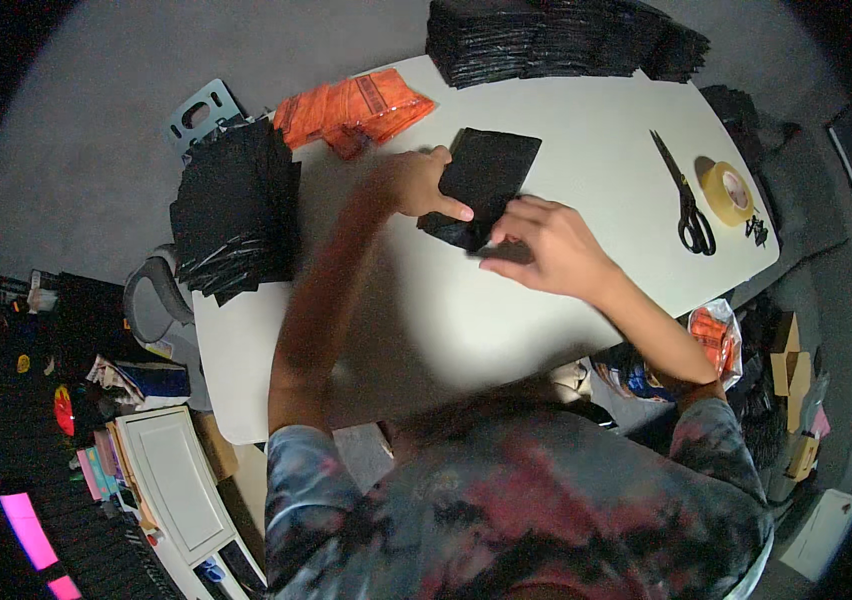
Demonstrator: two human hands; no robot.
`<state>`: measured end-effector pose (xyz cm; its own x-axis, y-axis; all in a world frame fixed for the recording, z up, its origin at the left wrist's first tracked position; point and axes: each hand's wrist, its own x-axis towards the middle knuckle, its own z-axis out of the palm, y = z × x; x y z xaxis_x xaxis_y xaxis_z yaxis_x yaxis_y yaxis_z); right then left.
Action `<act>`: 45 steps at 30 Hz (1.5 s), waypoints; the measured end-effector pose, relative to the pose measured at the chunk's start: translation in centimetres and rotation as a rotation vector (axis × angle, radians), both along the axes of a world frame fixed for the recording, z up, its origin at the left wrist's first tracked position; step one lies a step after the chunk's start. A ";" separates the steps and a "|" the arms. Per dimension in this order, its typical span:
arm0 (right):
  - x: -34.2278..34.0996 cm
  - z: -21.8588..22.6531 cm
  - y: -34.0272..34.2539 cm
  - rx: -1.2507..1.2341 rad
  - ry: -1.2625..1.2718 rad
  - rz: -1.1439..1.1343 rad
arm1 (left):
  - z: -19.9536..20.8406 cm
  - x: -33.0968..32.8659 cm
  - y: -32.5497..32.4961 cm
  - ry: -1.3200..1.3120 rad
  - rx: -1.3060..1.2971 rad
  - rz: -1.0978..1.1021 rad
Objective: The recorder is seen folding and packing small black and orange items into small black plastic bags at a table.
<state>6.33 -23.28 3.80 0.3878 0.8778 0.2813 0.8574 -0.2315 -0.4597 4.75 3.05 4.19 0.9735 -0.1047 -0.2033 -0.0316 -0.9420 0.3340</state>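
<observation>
Hands on black pouch (491,170) mid-worktop (426,320). Left hand (416,182) presses its left edge, fingers together, thumb flat on top. Right hand (546,245) pinches the near corner, fingers curled. Best to keep the left hand pinning it flat while folding. Pouch stacks (236,210) left and far; scissors (686,200), tape roll (726,192) right.

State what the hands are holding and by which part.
Both hold one flat black pouch on the white table. The left hand pins its left edge; the right hand pinches its near, lower end.
</observation>
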 end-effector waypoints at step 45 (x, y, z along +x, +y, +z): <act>10.9 -2.0 2.0 -0.149 -0.090 -0.559 | -2.3 -1.9 -1.2 -0.559 -0.139 0.290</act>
<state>17.22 -21.28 1.76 0.7838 0.5792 0.2240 0.6205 -0.7166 -0.3185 2.82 1.86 1.87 0.9213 0.1902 0.3393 0.0138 -0.8877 0.4603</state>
